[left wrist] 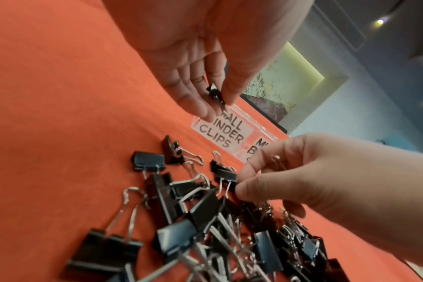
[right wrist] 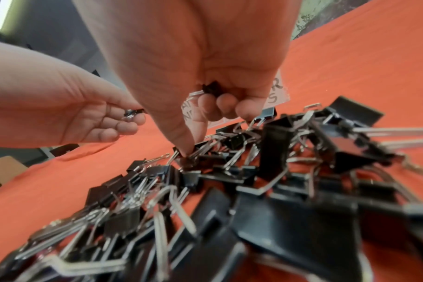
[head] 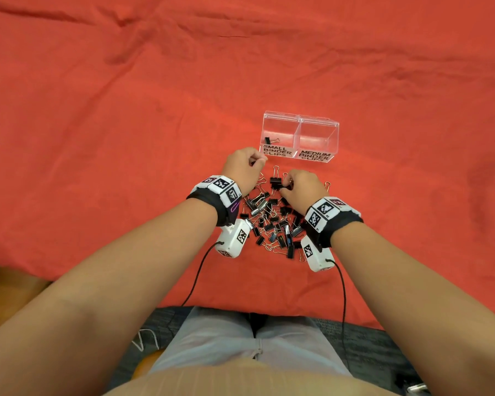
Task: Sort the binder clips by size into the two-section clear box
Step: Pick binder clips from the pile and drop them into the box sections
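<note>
Pile, nearest: a heap of black steel binder clips with silver wire handles (head: 272, 221) is lying on the orange cloth-covered counter (head: 97, 138), between the two wrists; small and medium sizes are lying mixed and interlocked.
Handling: judged light, rigid and springy; the wire handles are hooking into one another, so a lifted clip is likely dragging neighbours with it. The best hold is looking like the flat black body, or both handle loops pinched together.
Right hand (head: 303, 190): its grip is curling closed over the far edge of the pile; thumb and forefinger are pinching at a clip there, and one small black clip (right wrist: 211, 88) is sitting tucked in the palm.
Left hand (head: 243, 167): its grip is pinching a small black binder clip (left wrist: 215, 93) between thumb and fingers, just short of the box's near left corner.
Box, farthest: the two-section clear plastic box (head: 299, 121) is standing just beyond the hands; one small clip (head: 269, 140) is resting in the left section marked SMALL BINDER CLIPS; the right section marked MEDIUM BINDER CLIPS is showing no clip.
Obscured: the right wrist view is blurring the near pile; exactly which clip the right fingertips are taking cannot be told; sizes deep in the heap are hard to separate.
</note>
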### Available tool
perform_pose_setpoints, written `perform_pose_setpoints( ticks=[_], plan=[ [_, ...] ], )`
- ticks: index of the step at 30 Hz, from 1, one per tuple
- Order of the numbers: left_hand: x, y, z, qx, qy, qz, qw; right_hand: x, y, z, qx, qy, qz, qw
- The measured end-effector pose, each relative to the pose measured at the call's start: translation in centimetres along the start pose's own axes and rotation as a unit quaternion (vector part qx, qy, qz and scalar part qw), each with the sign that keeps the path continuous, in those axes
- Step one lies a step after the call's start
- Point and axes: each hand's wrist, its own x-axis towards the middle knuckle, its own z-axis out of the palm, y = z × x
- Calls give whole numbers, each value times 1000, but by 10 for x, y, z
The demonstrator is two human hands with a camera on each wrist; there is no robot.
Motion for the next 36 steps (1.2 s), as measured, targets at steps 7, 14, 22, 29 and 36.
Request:
perform_pose_setpoints(
  ticks=[7,14,22,29,36],
  plan=[
    [-3,2,5,96,-98,-17,990,0,-5,3,-20,17,-31,999],
    [-14,-8,17,285,-168,64,941,4,-4,7,-30,-4,-18,999],
    [-16,-8,20,349,-138,135,917,1,3,12,-68,36,-25,997],
    [-16,-3,20,336,-122,142,923,4,1,15,-47,50,-9,998],
    [4,23,1,148,-24,71,986,5,1,11,-32,35,15,999]
  ],
)
